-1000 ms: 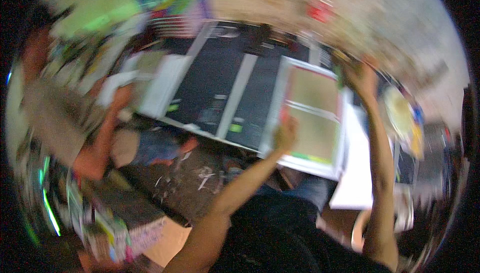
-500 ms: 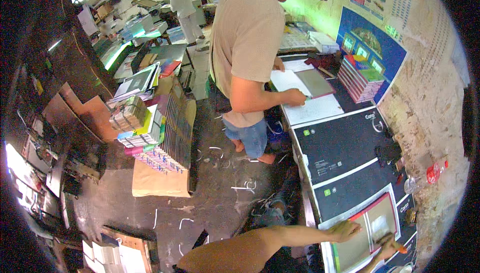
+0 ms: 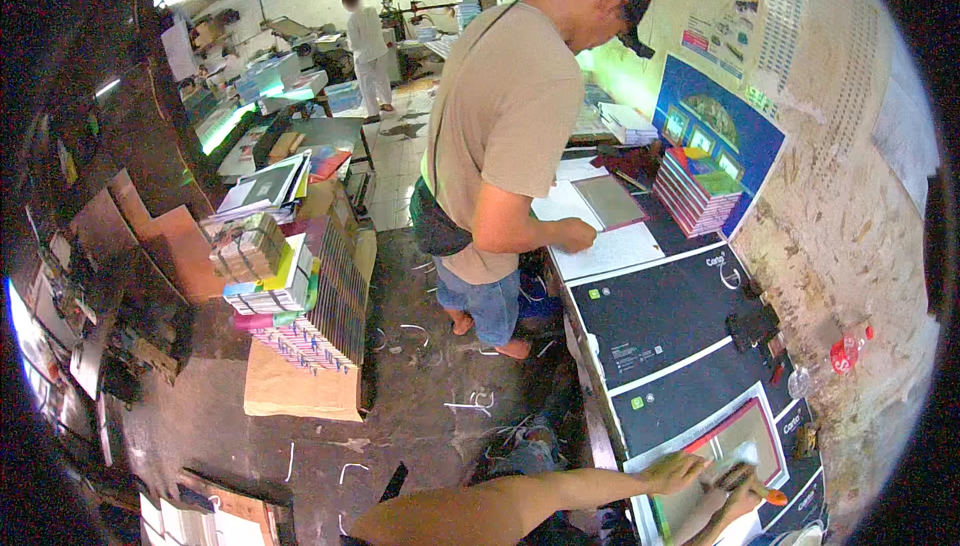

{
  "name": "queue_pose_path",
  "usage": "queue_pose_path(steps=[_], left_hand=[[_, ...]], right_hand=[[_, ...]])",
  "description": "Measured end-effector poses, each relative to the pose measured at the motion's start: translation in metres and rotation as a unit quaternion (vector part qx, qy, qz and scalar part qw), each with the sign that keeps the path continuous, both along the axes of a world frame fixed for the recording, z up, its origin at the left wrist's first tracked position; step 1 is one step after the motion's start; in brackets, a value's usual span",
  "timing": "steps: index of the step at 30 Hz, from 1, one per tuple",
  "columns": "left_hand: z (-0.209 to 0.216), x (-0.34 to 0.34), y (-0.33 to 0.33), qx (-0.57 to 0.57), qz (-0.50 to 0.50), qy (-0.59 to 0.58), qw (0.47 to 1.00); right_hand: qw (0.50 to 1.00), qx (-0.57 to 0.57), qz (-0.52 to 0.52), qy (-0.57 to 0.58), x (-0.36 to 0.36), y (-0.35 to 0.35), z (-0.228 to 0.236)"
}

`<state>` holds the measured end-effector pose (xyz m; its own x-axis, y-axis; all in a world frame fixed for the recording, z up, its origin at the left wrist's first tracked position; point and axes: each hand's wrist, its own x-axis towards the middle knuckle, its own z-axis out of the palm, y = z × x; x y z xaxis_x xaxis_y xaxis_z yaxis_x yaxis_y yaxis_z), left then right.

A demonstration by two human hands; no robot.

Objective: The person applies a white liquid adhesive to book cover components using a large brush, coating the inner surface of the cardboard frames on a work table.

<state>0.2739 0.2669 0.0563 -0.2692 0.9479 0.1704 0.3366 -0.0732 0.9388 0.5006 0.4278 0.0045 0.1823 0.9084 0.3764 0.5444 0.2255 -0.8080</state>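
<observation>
An opened book cover (image 3: pixel 762 435) with grey-brown boards and a maroon border lies on a white sheet at the lower right. My right hand (image 3: pixel 742 499) grips a brush with an orange handle (image 3: pixel 774 497); its bristles (image 3: pixel 737 475) are over the board. A wet-looking whitish patch shows on the board just beyond them. My left hand (image 3: pixel 674 473) rests at the cover's left part, its fingers curled together. What is under those fingers, if anything, is hidden.
Black cartons (image 3: pixel 655 318) form the worktop along the stained wall. Ahead, a co-worker (image 3: pixel 510 116) bends over white sheets (image 3: pixel 610 251) beside a book stack (image 3: pixel 695 196). More stacked books (image 3: pixel 315 316) stand on the floor to the left. A clear bottle with a red label (image 3: pixel 843 354) is by the wall.
The brush in my right hand has moved left over the board, closer to my left hand. The whole view has shifted a little, and the co-worker stands more upright in it.
</observation>
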Motion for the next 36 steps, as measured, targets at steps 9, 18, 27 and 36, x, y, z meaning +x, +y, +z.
queue_pose_path(steps=[9, 18, 27, 36], left_hand=[[-0.026, 0.001, 0.015, -0.058, 0.003, 0.006, 0.998], [-0.011, 0.004, 0.006, 0.003, -0.026, 0.043, 0.999], [-0.030, 0.010, 0.007, 0.136, 0.052, 0.038, 0.989], [-0.009, 0.003, -0.001, -0.031, -0.039, 0.030, 0.998]], right_hand=[[0.927, 0.016, -0.217, -0.307, 0.047, -0.053, 0.141], [0.991, 0.089, -0.065, -0.078, 0.000, -0.045, 0.147], [0.998, 0.012, 0.012, 0.060, -0.050, -0.024, 0.090], [0.993, -0.025, -0.023, 0.116, -0.030, -0.039, 0.049]])
